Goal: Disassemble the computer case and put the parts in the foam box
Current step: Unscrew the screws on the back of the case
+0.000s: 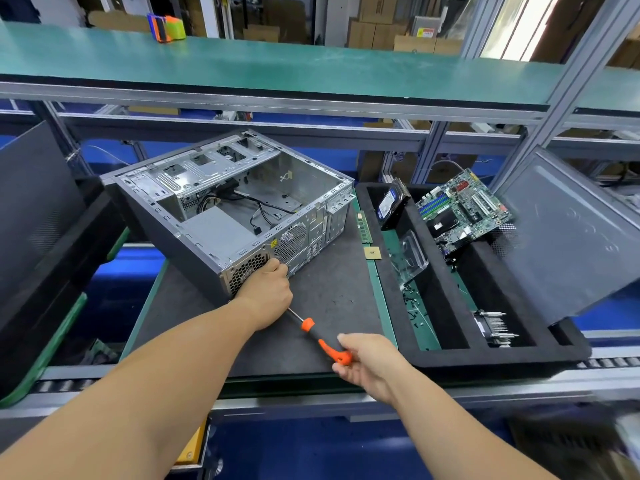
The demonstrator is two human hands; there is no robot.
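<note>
Principal risk: the slim steel shaft of the orange-and-black-handled screwdriver point(320, 337) runs under the left hand point(266, 292) toward the rear corner of the grey sheet-metal computer case point(228, 209), and its tip is hidden. If the tip is not squarely seated in a screw head, turning could cam it out, rounding the screw or driving the tip into the fingers held beside it. A freed screw could also drop onto the dark mat and roll off the edge. The case lies on its side, open face up, on the mat in front of the person; loose black cables inside could snag when the silver power-supply block is lifted.

Left hand: fingers curled at the perforated vent on the case's rear panel, touching it and apparently steadying the shaft; whether it pinches a screw cannot be told.

Right hand point(367, 362): closed round the end of the screwdriver handle, thumb on top.

The black foam box point(398, 306) sits just beside the case on the right. It already holds a green motherboard point(464, 209), a blue-labelled hard drive point(389, 204), a finned metal heatsink point(491, 327), a clear plastic piece and scattered small screws.
</note>
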